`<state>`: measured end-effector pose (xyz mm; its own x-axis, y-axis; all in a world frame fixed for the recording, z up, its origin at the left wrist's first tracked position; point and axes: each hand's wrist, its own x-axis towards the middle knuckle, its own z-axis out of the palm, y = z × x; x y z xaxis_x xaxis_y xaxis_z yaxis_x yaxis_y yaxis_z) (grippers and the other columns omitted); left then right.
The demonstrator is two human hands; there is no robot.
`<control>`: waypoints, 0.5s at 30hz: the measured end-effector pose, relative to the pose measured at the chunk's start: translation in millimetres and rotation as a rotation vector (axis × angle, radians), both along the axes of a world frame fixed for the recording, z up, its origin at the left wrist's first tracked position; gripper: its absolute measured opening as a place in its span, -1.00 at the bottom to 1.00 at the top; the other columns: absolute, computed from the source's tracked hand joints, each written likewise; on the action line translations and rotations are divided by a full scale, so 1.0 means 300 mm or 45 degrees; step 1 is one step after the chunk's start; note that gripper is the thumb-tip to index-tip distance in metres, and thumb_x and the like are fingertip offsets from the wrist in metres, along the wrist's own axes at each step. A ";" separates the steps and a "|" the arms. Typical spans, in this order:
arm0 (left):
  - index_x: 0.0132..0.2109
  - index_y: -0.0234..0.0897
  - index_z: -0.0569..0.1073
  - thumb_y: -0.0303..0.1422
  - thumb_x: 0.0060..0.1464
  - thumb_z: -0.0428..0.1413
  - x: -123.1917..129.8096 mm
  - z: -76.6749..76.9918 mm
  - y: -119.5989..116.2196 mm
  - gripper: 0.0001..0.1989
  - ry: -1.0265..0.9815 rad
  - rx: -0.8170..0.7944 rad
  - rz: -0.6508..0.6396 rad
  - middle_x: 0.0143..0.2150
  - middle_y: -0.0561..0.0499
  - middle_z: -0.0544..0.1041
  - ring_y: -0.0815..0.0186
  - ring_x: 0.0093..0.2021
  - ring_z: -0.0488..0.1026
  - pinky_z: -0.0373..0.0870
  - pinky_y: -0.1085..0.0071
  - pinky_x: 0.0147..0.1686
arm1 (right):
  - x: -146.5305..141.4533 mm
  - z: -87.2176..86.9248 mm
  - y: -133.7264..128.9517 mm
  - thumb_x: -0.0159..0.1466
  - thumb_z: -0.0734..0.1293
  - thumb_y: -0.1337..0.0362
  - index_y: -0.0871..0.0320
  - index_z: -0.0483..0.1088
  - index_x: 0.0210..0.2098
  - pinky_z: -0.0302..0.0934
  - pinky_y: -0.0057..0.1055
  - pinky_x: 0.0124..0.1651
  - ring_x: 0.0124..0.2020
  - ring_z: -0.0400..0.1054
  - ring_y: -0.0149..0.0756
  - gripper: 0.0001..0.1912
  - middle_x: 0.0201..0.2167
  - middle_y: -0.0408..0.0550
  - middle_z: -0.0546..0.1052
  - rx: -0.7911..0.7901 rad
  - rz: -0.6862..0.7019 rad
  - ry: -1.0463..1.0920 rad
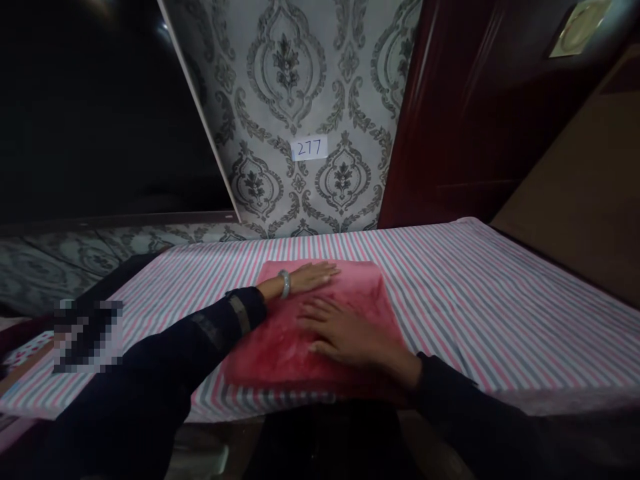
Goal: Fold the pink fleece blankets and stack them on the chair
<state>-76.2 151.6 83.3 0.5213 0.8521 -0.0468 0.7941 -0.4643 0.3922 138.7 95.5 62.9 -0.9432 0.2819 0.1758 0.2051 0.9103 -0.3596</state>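
A pink-red plush cloth (pixel 285 347), roughly square, lies flat on the striped cover in front of me. Across its paler far part rests my left hand (pixel 314 276), palm down with fingers stretched to the right; a light bracelet circles the wrist. Nearer to me, my right hand (pixel 345 333) lies on the middle of the cloth, its fingers spread and pointing left. Neither hand grips anything. Whether the cloth is folded in layers I cannot tell, and slight blur softens its surface.
A pink, grey and white striped cover (pixel 465 300) drapes the table. Behind it stand a patterned wall with a paper label (pixel 309 147) and a dark red door (pixel 450 113). A large black screen (pixel 100 113) is at left, a brown panel (pixel 585 180) at right. A pixelated patch hides something at left.
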 end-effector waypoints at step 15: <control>0.45 -0.07 0.12 -0.08 0.41 -0.31 -0.218 -0.116 0.179 -0.43 0.407 -0.105 0.345 0.51 -0.04 0.07 0.15 0.51 -0.05 -0.17 -0.05 0.42 | -0.048 -0.091 -0.015 0.49 0.10 -0.04 -0.11 0.01 0.46 -0.42 0.04 0.51 0.52 -0.30 -0.14 -0.40 0.51 -0.16 -0.07 -0.089 0.115 -0.089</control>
